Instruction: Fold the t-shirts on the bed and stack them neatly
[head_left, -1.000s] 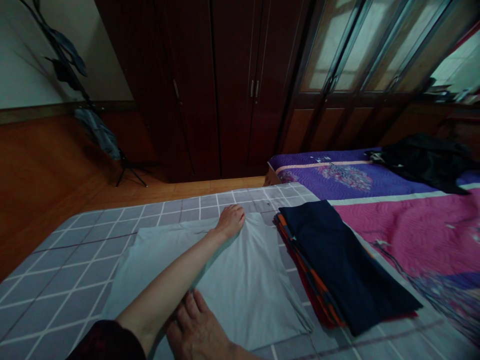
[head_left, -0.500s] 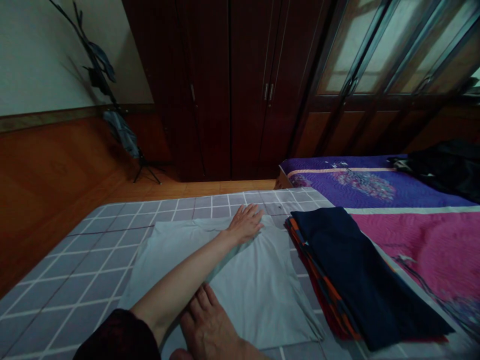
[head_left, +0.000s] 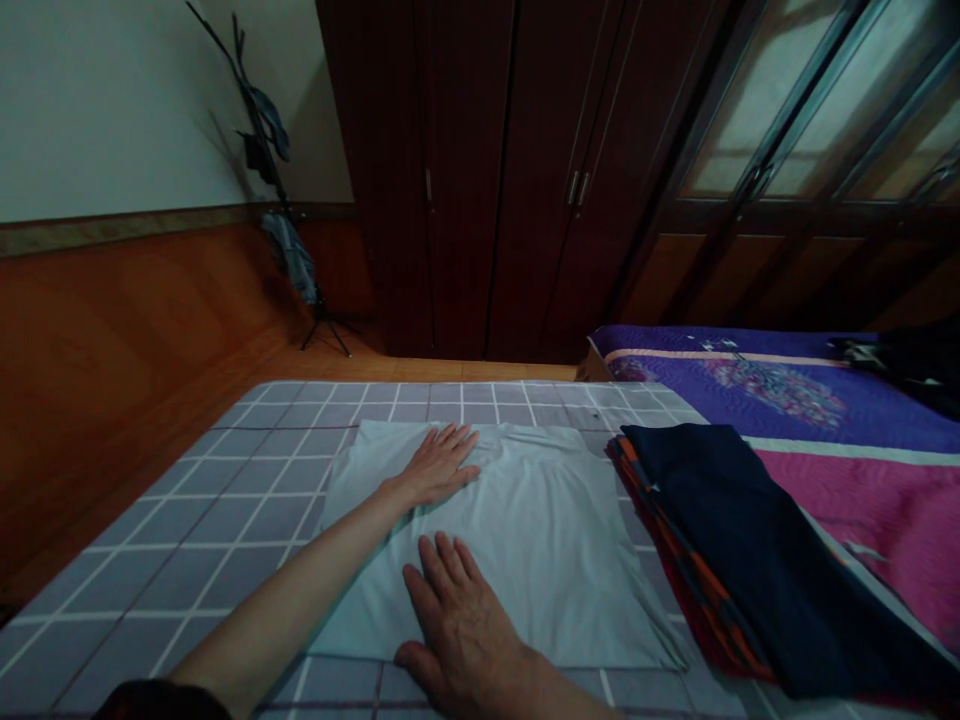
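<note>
We wore a v. dk. sleeve (head_left: 165, 701), approx. black, ending above the bare L forearm (head_left: 300, 590); L hand (head_left: 439, 467) & R hand (head_left: 469, 625) were bare too.

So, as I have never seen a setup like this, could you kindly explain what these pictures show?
Of course. There is no machine here: a person works with two bare hands, and every picture comes from one camera worn on the head, looking forward and down. The left hand and right hand lie spread over a pale cloth, neither gripping anything. The cloth lies on a grey checked sheet. To its right is a stack of folded fabrics, navy on top. Beyond stands a dark red wardrobe.
</note>
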